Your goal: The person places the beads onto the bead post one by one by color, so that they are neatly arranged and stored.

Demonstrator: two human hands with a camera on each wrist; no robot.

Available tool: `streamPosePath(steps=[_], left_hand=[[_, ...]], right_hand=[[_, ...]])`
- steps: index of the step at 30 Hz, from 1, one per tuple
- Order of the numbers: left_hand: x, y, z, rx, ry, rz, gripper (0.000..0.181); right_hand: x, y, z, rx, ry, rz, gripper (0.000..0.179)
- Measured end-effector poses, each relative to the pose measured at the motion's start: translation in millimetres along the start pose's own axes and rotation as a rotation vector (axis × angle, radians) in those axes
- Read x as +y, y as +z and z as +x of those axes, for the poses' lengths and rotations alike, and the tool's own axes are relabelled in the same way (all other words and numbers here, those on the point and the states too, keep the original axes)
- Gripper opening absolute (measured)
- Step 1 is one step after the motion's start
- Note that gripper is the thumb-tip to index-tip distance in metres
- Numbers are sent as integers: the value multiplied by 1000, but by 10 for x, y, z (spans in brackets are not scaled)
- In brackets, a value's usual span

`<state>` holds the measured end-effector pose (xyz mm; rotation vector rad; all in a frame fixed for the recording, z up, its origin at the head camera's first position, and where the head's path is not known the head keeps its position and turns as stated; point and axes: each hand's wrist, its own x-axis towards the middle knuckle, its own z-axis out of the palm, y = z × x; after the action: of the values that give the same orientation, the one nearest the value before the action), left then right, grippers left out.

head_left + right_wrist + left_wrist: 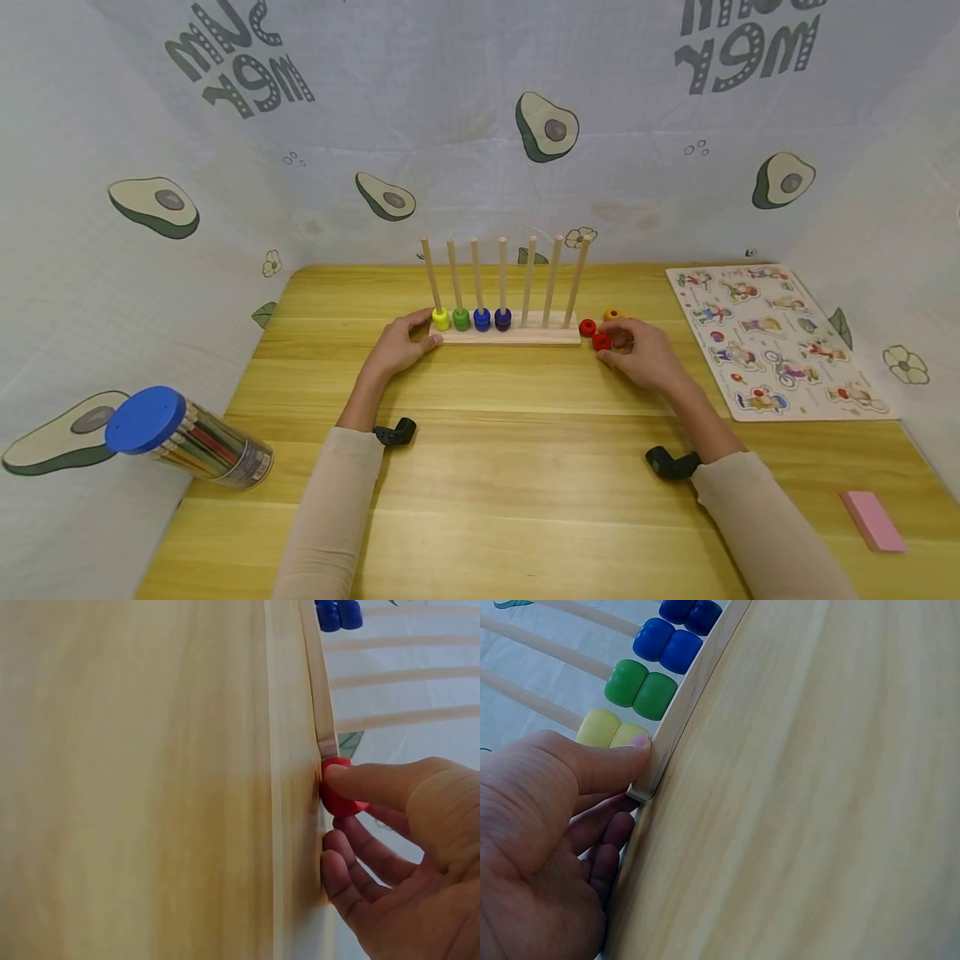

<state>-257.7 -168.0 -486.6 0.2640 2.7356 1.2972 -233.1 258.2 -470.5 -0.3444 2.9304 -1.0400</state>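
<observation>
A wooden peg stand [517, 335] with several upright rods stands near the back of the table. Yellow beads [600, 729], green beads [461, 319], blue beads [482, 320] and dark blue beads [503, 319] sit low on its left rods; the rods to the right of these are bare. My left hand [399, 343] grips the stand's left end, thumb on the front edge by the yellow beads. Just off the right end, my right hand [641, 354] pinches a red bead [339, 787] between thumb and finger, low over the table. Another red bead [587, 327] lies beside it.
Orange beads [612, 315] lie behind my right hand, partly hidden. A picture puzzle board [780, 342] lies at the right, with a pink block [873, 522] nearer the front. At the left is a blue-lidded tub of pencils [217, 446]. Patterned cloth [465, 125] hangs behind the table.
</observation>
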Motion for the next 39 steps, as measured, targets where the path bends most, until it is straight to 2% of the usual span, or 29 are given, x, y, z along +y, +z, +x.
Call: streamPosePath(steps=[7, 13, 18, 29, 35, 39], left_hand=[[-8, 2, -2, 1, -12, -2, 63], [-5, 2, 6, 4, -15, 6, 63], [1, 1, 1, 2, -11, 5, 63], [3, 0, -9, 2, -9, 5, 63], [6, 6, -6, 0, -9, 6, 63], [3, 5, -6, -2, -10, 10, 63]], right_hand=[[-7, -25, 0, -5, 24, 34, 39], [-23, -120, -24, 22, 41, 56, 41], [-93, -244, -49, 59, 6, 60, 43], [-465, -576, -68, 190, -59, 94, 44], [-740, -735, -27, 262, -119, 126, 42], [-954, -832, 26, 263, -150, 145, 41]])
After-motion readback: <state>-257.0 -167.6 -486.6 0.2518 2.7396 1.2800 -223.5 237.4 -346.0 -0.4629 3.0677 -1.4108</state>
